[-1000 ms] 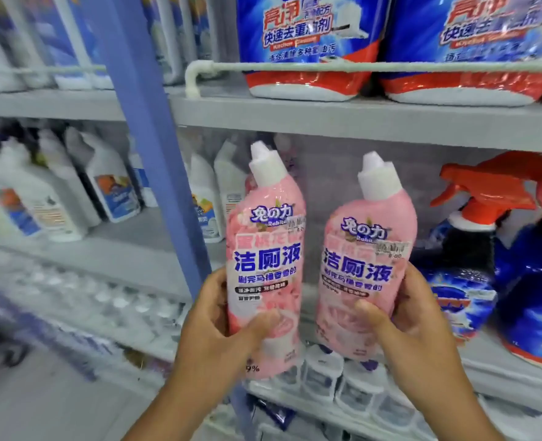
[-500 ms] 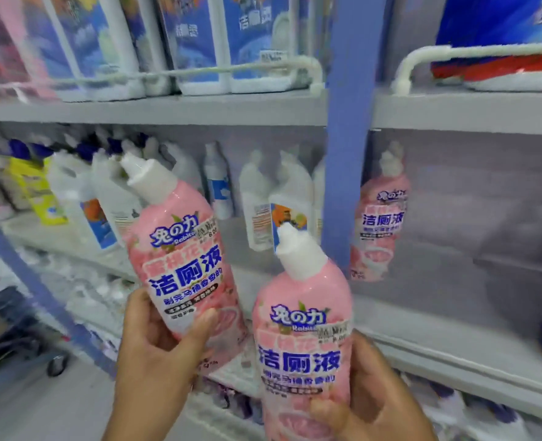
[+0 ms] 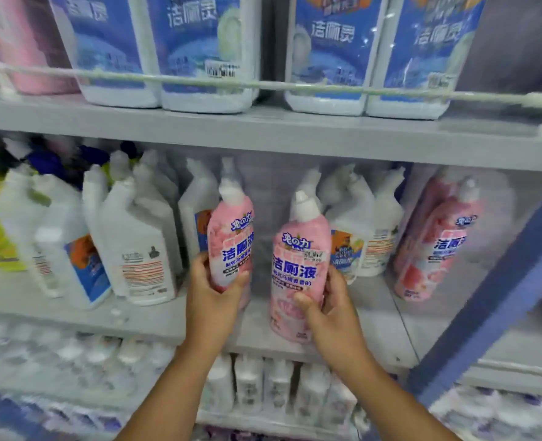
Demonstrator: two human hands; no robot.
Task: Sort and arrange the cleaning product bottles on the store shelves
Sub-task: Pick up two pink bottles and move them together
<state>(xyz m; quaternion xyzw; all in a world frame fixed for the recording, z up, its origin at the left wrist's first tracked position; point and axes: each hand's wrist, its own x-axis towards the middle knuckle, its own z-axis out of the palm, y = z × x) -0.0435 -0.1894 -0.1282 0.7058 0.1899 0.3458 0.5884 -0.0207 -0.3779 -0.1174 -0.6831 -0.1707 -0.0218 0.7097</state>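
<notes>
I hold two pink toilet-cleaner bottles with white caps in front of the middle grey shelf (image 3: 72, 316). My left hand (image 3: 210, 300) grips the lower part of the left pink bottle (image 3: 231, 237), upright and reaching into a gap between white bottles. My right hand (image 3: 330, 308) grips the right pink bottle (image 3: 299, 268), upright near the shelf's front edge; whether its base touches the shelf I cannot tell. More matching pink bottles (image 3: 435, 243) stand at the shelf's right end.
White angled-neck bottles (image 3: 136, 237) crowd the shelf left of the gap and more (image 3: 371, 227) stand right of it. Big blue-labelled jugs (image 3: 199, 49) sit on the shelf above behind a white rail (image 3: 263, 85). A blue upright (image 3: 498, 297) slants at right. Small white bottles (image 3: 263, 383) fill the shelf below.
The view swung left to this bay of shelves. Both hands carried the pink bottles forward and up to the middle shelf, and the bottles now stand upright instead of tilted.
</notes>
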